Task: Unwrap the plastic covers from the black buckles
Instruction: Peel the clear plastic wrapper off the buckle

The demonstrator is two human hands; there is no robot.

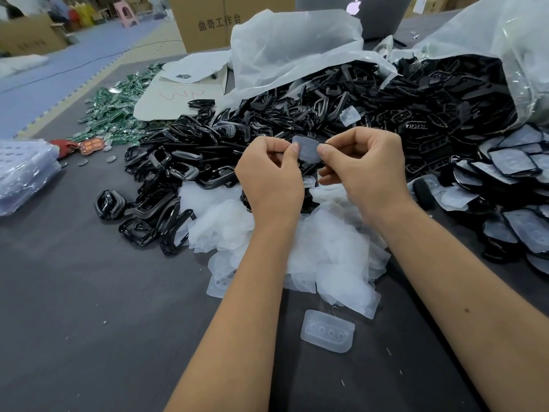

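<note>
Both hands are raised over the middle of the dark table [89, 307]. Between them is one wrapped buckle [307, 150], a black buckle under a cloudy plastic cover. My left hand [271, 176] pinches its left edge with thumb and forefinger. My right hand [362, 168] pinches its right edge the same way. Below the hands lies a heap of removed clear covers [323, 248], with one loose cover [328, 331] nearer me. A big pile of bare black buckles [225, 135] spreads behind and to the left. Still-wrapped buckles [517, 203] lie at the right.
A large clear plastic bag [505, 49] full of buckles lies open at the back right. Green packets [118, 108] and a cardboard sheet [175, 96] sit at the back left. Folded plastic [23, 173] is at the left edge. A laptop [356, 10] and cardboard box [208, 22] stand behind.
</note>
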